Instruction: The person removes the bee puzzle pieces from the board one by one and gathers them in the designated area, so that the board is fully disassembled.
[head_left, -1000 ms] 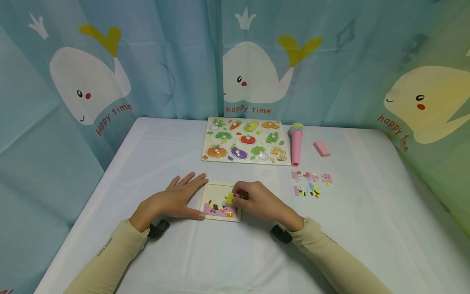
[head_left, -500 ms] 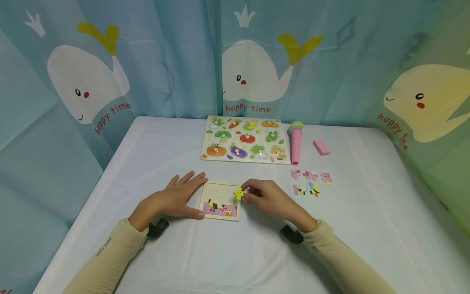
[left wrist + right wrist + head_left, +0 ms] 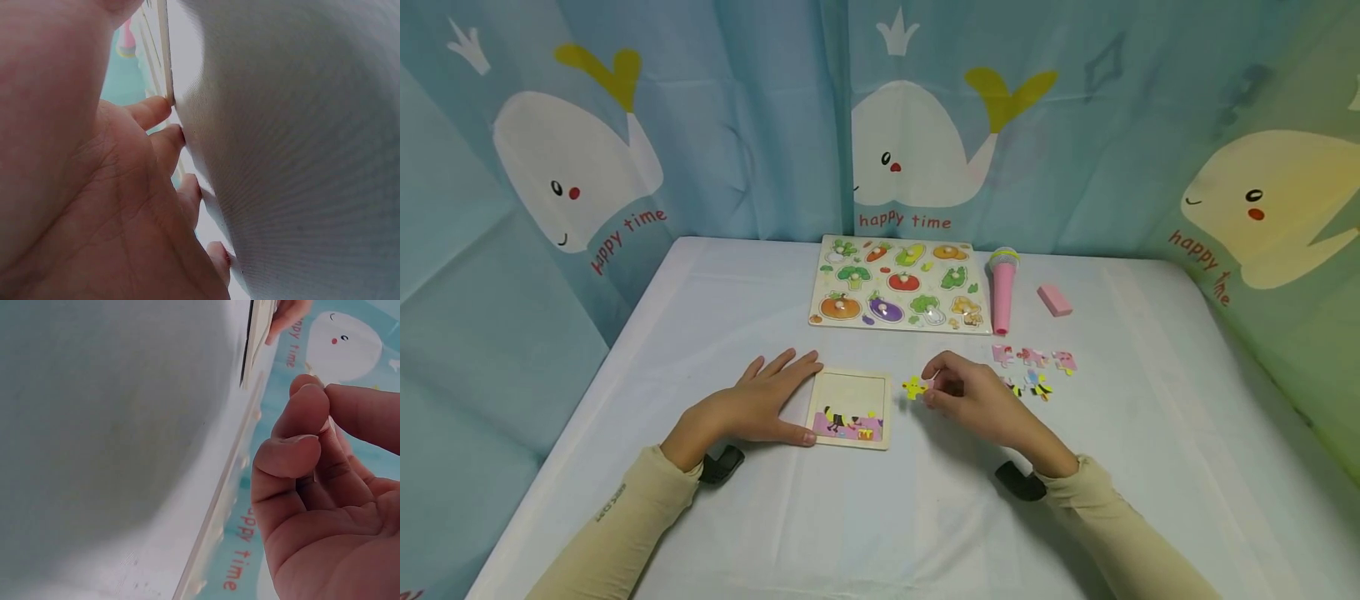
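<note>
Right hand (image 3: 976,402) pinches a yellow piece (image 3: 913,388), left hand (image 3: 762,410) spreads wide against the wooden frame (image 3: 850,390); the piece has moved right of it

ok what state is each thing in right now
frame, near side filled, rest bare
yellow piece, pinched by the right hand, raised
left hand, spread, touching the frame
loose pieces, in two rows, unplaced
vegetable board, flat, full
mic, lying down
pink block, lying flat
</note>
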The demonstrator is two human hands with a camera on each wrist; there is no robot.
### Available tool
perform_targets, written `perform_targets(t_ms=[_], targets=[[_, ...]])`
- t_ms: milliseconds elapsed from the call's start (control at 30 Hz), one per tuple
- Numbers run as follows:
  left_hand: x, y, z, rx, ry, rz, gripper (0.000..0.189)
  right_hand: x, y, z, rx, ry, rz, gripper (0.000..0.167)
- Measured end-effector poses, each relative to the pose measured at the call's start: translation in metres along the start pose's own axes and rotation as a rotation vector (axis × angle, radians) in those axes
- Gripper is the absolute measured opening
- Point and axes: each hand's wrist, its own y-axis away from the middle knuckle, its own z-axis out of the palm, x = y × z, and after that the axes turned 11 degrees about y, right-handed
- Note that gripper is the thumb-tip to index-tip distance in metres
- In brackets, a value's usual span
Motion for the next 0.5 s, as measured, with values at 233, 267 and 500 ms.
perform_targets(t_ms=[233, 267, 500], targets=[[-0.001, 0.000, 0.000, -0.003, -0.002, 0.003, 0.109, 0.008, 0.007, -0.008, 0.025, 0.009, 0.002, 0.016], [-0.001, 0.000, 0.000, -0.003, -0.002, 0.004, 0.109, 0.010, 0.007, -0.009, 0.030, 0.015, 0.004, 0.016], [0.000, 0.000, 0.000, -0.001, -0.001, 0.002, 0.110, 0.016, 0.014, -0.017, 0.053, 0.027, 0.013, 0.017]])
